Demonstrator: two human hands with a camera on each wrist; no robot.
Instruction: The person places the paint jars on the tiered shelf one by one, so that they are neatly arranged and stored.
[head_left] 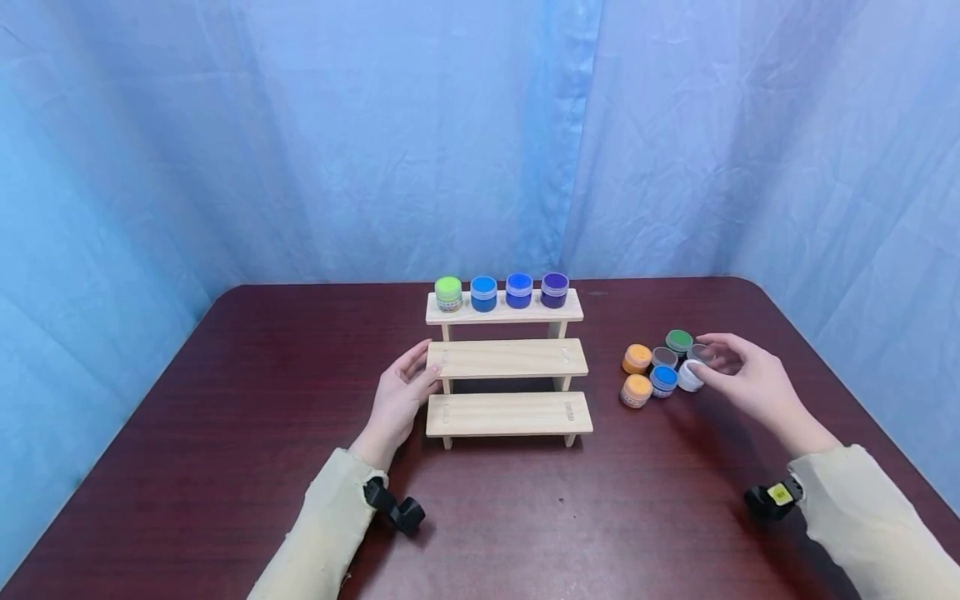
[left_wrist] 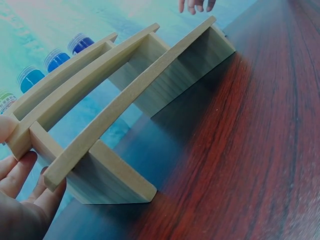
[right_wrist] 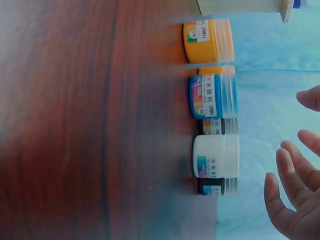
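My left hand (head_left: 401,400) holds the left end of the middle step of a three-tier wooden display stand (head_left: 510,358). In the left wrist view its thumb lies on top and its fingers (left_wrist: 17,175) curl below the board. On the top step stand a light green paint jar (head_left: 448,294), two blue jars and a purple jar (head_left: 554,291). At the right, my right hand (head_left: 750,379) hovers beside a white paint jar (head_left: 690,377). In the right wrist view its fingers (right_wrist: 287,172) are spread, apart from the jars, with nothing between them.
Clustered by the white jar are two orange jars (head_left: 637,358), a blue jar (head_left: 663,381), a green-topped jar (head_left: 678,341) and dark jars (right_wrist: 211,186) with clear lids. The dark red wooden table (head_left: 225,433) ends at blue curtains (head_left: 412,142).
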